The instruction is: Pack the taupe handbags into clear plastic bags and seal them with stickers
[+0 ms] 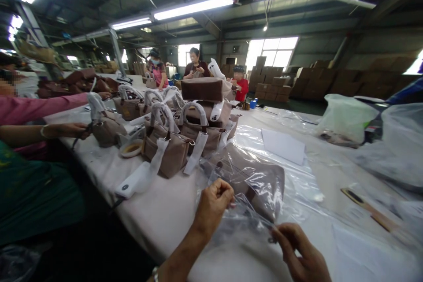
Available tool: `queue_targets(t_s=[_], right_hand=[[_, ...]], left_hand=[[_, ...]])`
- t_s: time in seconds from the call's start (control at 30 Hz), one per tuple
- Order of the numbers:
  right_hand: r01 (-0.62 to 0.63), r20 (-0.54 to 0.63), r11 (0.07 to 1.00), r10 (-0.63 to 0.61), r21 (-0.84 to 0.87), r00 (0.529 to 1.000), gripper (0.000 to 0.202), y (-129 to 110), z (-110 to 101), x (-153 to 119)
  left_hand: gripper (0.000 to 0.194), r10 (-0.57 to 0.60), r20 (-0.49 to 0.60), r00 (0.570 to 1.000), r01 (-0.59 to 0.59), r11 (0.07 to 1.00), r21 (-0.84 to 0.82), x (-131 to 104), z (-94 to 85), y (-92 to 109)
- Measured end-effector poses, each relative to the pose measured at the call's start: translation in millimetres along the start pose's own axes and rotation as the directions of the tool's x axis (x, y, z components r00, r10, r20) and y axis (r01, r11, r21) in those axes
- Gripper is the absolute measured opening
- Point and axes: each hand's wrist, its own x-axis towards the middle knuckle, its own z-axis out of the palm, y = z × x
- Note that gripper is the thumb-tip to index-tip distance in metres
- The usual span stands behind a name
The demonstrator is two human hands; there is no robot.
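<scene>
A taupe handbag [267, 180] lies on the table inside a clear plastic bag [241, 211], whose near end faces me. My left hand [214, 200] pinches the film at the left of that end, thumb against fingers. At the right corner, my right hand [297, 246] grips the plastic between thumb and fingers, beside a small dark bit I cannot identify. Just beyond my left hand stand several taupe handbags [172, 154] with wrapped handles and white tags.
A brush [366, 207] with a wooden handle lies at right. White paper [284, 145] and a translucent sack [346, 116] sit farther back. A tape roll [131, 148] rests near the left edge. A co-worker's hand [74, 130] reaches in from the left; other people stand behind the table.
</scene>
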Motion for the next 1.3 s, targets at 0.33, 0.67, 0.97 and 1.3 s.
queue_targets(t_s=[0.33, 0.67, 0.97, 1.3], right_hand=[[-0.249, -0.144, 0.96, 0.266, 0.125, 0.953, 0.041, 12, 14, 11], [-0.378, -0.198, 0.838, 0.479, 0.394, 0.855, 0.053, 27, 12, 26], [-0.24, -0.283, 0.971, 0.225, -0.02, 0.932, 0.036, 27, -80, -9], [-0.771, -0.736, 0.635, 0.504, -0.04, 0.452, 0.048, 52, -338, -94]], left_hand=[[0.014, 0.326, 0.114, 0.938, -0.329, 0.744, 0.582, 74, 11.2, -28], [0.012, 0.377, 0.177, 0.909, -0.399, 0.665, 0.632, 85, 14.3, -38], [0.028, 0.333, 0.248, 0.91, -0.41, 0.625, 0.664, 104, 8.7, -37], [0.056, 0.351, 0.208, 0.913, -0.408, 0.774, 0.484, 138, 5.2, -65]])
